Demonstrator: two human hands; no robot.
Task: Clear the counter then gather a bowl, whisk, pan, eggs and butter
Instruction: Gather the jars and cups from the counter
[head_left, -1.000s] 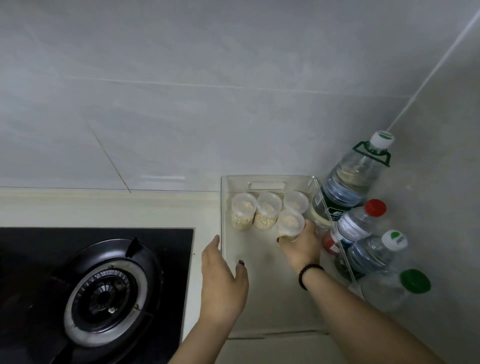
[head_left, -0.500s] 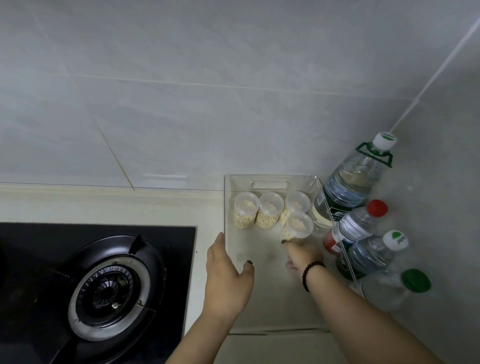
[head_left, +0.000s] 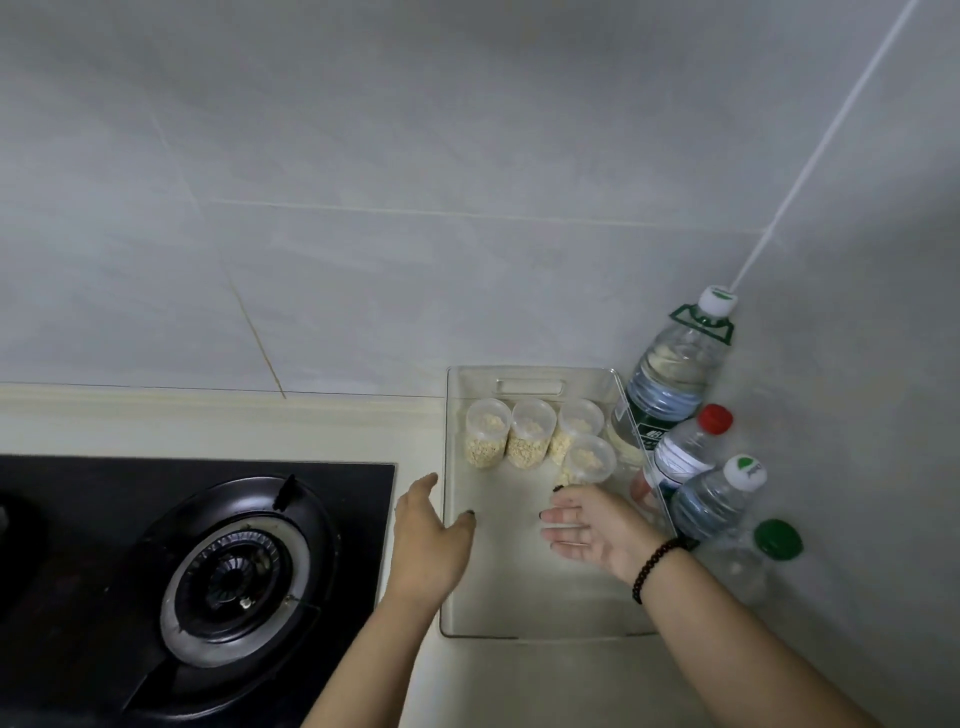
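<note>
A clear plastic tray (head_left: 524, 618) lies on the pale counter against the wall. Several small clear cups (head_left: 530, 434) of beige grain stand at its far end, the nearest cup (head_left: 589, 460) set slightly forward of the others. My left hand (head_left: 428, 540) rests on the tray's left rim, thumb inside, fingers outside, holding nothing else. My right hand (head_left: 592, 530) hovers over the tray just below the nearest cup, fingers straight and spread, palm turned left, empty. A dark bead bracelet circles that wrist.
A black gas hob with a round burner (head_left: 234, 577) fills the left. Water bottles (head_left: 670, 384) stand in the right corner beside the tray, one with a red cap (head_left: 716, 418), one with a green lid (head_left: 777, 539). Grey tiled walls close the back and right.
My right hand let go of the nearest cup, leaving it on the tray, and drew back toward me with fingers straightened. My left hand stayed at the tray's left rim.
</note>
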